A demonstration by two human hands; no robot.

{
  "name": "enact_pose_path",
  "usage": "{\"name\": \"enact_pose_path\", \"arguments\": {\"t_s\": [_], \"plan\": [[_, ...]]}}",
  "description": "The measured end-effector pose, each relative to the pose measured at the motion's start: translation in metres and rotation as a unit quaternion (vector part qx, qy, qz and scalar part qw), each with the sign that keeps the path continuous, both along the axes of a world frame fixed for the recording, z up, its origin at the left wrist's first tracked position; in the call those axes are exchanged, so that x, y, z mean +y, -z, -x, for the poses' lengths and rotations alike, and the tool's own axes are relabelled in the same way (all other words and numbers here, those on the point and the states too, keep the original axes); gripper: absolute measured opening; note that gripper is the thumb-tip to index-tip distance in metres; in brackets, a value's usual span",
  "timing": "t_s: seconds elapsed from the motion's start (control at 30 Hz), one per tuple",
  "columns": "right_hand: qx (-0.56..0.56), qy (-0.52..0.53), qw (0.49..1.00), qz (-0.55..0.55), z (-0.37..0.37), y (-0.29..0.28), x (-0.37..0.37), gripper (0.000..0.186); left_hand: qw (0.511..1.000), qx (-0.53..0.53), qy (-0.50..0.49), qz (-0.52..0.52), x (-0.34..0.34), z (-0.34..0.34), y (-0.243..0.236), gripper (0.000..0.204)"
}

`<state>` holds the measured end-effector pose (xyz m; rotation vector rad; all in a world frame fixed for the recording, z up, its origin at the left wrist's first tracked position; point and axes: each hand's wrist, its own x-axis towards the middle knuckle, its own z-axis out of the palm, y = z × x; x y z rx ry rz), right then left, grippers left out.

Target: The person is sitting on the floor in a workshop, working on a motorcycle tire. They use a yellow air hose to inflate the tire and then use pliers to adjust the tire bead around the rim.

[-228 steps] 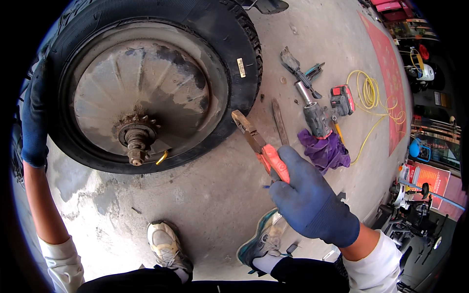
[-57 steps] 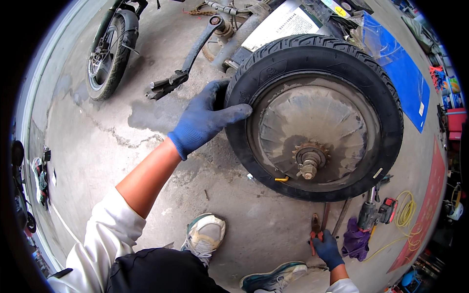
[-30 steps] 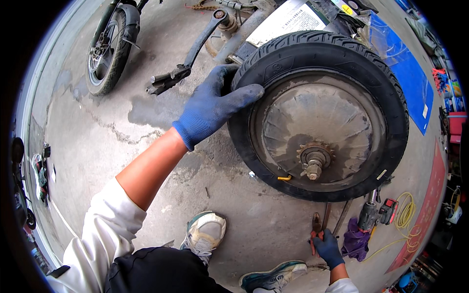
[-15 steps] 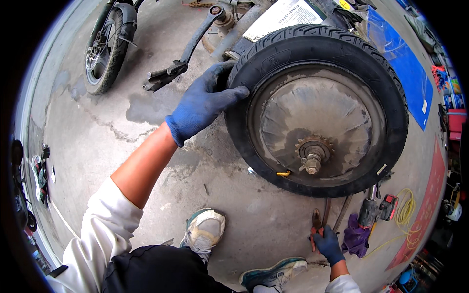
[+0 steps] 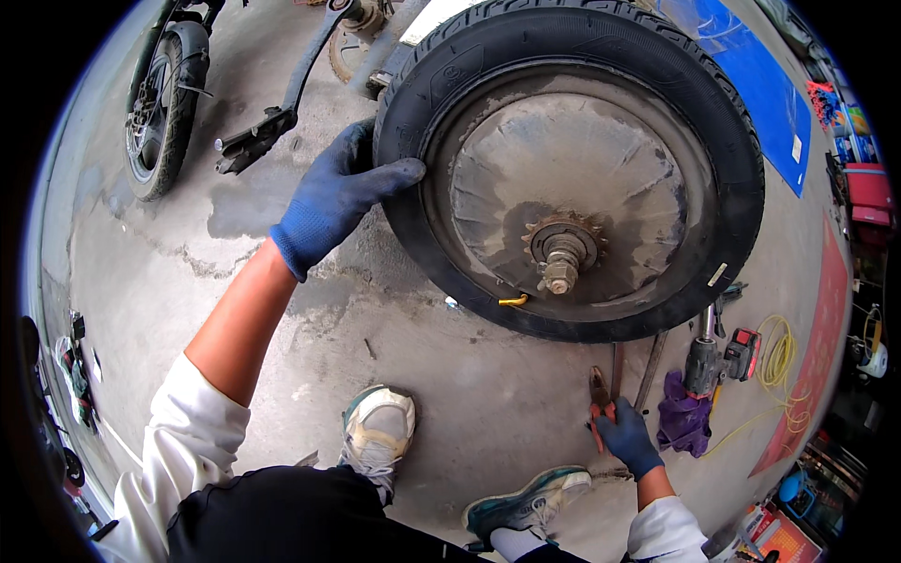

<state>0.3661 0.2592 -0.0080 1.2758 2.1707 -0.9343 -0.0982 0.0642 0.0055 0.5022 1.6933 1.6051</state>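
Note:
A large wheel (image 5: 563, 178) with a black tyre, a dirty grey hub and a small sprocket on its axle stands tilted in front of me. My left hand (image 5: 333, 197), in a blue glove, grips the tyre's left edge, thumb on the sidewall and fingers hidden behind it. A yellow valve stem (image 5: 513, 300) pokes out at the lower rim. Down on the floor, my gloved right hand (image 5: 631, 439) is closed over the red handles of pliers (image 5: 602, 399), by the end of a flat metal bar (image 5: 617, 366). What its fingers hold is hidden.
Right of my right hand lie a purple cloth (image 5: 683, 418), a cordless power tool (image 5: 704, 366) with a red-black battery, and a coiled yellow cord (image 5: 777, 357). A crank arm with pedal (image 5: 258, 141) and another wheel (image 5: 169, 113) stand at the far left. A blue sheet (image 5: 770, 122) lies behind.
The view has shifted, so the wheel and my left hand appear farther left and up. My right hand stays by the pliers and bar; neither grip visibly changes.

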Motion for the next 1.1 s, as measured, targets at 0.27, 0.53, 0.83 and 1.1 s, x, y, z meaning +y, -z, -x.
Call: {"name": "enact_pose_path", "arguments": {"t_s": [0.27,0.53,0.83,1.1], "plan": [[-0.029,-0.004,1.0,-0.004,-0.006,0.004,0.001,0.034,0.998,0.044,0.012,0.033,0.001,0.0,-0.004,0.054],[0.008,-0.018,1.0,-0.021,-0.008,0.008,0.0,0.034,0.998,0.057,0.008,0.031,0.0,-0.002,-0.003,0.047],[-0.003,-0.014,1.0,-0.012,-0.014,0.009,0.001,0.036,0.998,0.055,0.012,0.035,0.001,0.0,0.003,0.048],[-0.017,-0.006,1.0,-0.007,-0.015,0.009,0.003,0.037,0.997,0.058,0.019,0.046,-0.001,-0.001,0.001,0.04]]}}
